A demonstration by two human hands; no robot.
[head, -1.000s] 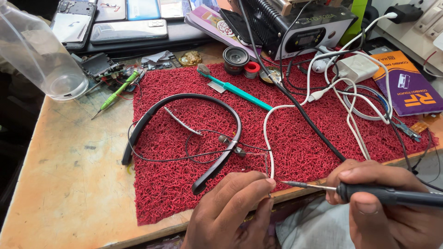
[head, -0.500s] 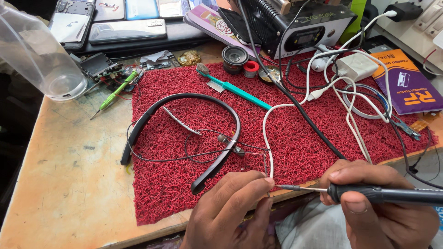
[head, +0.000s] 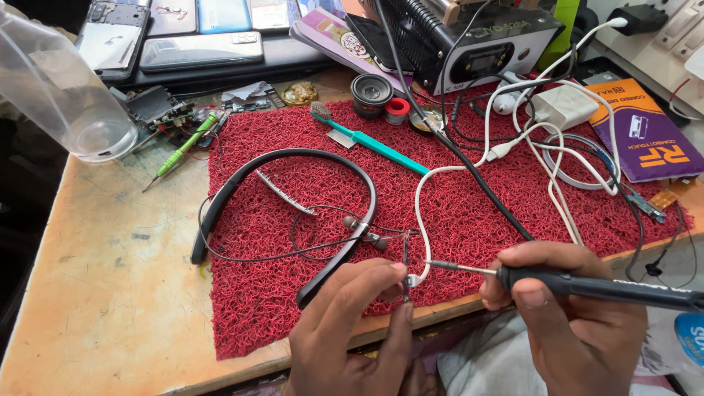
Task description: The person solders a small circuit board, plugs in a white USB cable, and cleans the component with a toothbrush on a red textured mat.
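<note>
the right hand [head: 579, 315] is closed around a soldering iron [head: 587, 284]. it is long, thin and black, with a shiny metal tip. it lies almost flat and points left, toward the left hand [head: 359, 330]. the left hand's fingers pinch the end of a white cable [head: 419, 220] and a thin dark wire [head: 405, 260], just beside the iron's tip. past the fingers, a black neckband headset [head: 293, 213] lies on the red mat [head: 469, 220]. farther away lies a teal brush [head: 370, 137].
</note>
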